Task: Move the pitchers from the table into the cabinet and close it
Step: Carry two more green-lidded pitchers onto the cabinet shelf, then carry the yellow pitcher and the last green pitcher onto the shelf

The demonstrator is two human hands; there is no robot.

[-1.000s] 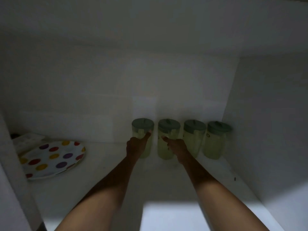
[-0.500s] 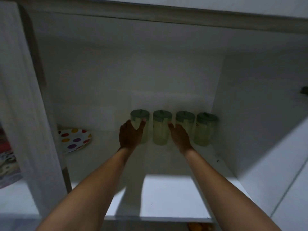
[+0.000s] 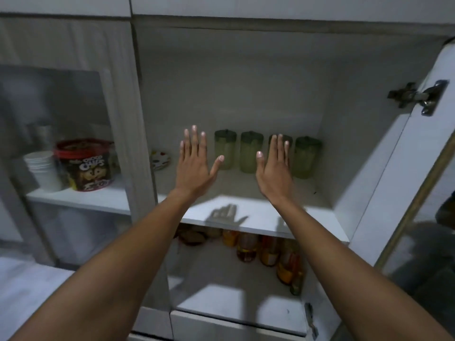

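From the head camera, four green-lidded pitchers (image 3: 248,152) stand in a row at the back of the upper shelf (image 3: 261,217) of the open cabinet (image 3: 234,77), close beside one another; the left hand (image 3: 194,161) is raised in front of the shelf, fingers spread wide and holding nothing; the right hand (image 3: 275,168) is likewise splayed and empty, its fingers overlapping the third pitcher in view, contact unclear; a spotted plate (image 3: 160,159) lies at the shelf's left end; the cabinet door (image 3: 403,183) stands open at the right on its hinge (image 3: 418,96); bottles (image 3: 268,252) fill the shelf below; behind the left glass door sit a cereal tub (image 3: 86,166) and stacked white cups (image 3: 43,168).
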